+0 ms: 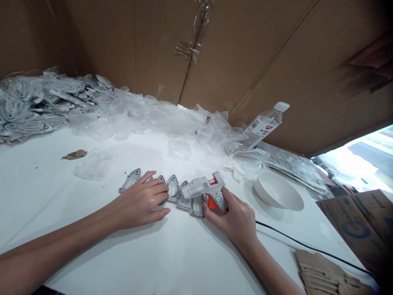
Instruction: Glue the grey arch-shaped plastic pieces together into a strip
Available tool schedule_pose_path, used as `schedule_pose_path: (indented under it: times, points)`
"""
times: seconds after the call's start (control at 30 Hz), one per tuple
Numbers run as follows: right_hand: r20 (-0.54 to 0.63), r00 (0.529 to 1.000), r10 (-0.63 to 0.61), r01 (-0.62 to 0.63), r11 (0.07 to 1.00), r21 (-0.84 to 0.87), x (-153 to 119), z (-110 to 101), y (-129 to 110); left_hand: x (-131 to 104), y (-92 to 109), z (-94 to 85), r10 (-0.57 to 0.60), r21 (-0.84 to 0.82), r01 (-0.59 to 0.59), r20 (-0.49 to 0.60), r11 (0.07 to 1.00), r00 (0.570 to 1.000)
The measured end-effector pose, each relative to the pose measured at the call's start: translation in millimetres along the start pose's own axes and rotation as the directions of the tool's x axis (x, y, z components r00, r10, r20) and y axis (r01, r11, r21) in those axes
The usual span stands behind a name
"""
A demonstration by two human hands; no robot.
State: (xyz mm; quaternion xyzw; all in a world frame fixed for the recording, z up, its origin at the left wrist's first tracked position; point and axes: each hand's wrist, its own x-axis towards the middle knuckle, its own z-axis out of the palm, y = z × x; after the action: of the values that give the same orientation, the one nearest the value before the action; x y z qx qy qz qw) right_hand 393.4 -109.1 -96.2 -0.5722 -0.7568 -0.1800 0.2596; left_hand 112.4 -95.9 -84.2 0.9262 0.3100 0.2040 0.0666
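My right hand [235, 215] is wrapped round a white and grey hot glue gun [204, 187] with a red trigger. Its nozzle points left, at a row of small grey arch-shaped pieces [184, 200] lying side by side on the white table. My left hand [147, 200] rests palm down over the left part of that row, fingers stretched out and a little apart, touching the pieces. It covers some of them. At the row's left end, another grey piece [131, 180] lies tilted.
Wrapped grey pieces [37, 98] are heaped at the back left. Crumpled plastic bags [147, 114] line the cardboard wall [147, 45]. A water bottle [264, 125] leans at the back right, near a white bowl [276, 190]. A black cord [307, 244] crosses the right side; torn cardboard [328, 272] lies below it.
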Motion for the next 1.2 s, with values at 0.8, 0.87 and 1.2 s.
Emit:
schedule_pose_path:
  times: [0.8, 0.87, 1.2]
  points:
    - [-0.022, 1.0, -0.02, 0.02, 1.0, 0.01, 2.2, -0.8, 0.1, -0.4, -0.3, 0.3, -0.002, -0.002, 0.002, 0.008, 1.0, 1.0]
    - [-0.028, 0.999, -0.03, 0.03, 1.0, 0.007, 2.6, -1.4, -0.3, -0.7, -0.5, 0.4, -0.003, 0.0, 0.003, 0.01, 1.0, 1.0]
    - [-0.046, 0.998, -0.051, 0.05, 0.999, -0.002, 2.0, -1.3, 2.5, -0.5, -1.0, 0.6, -0.007, 0.008, 0.006, 0.013, 1.0, 1.0]
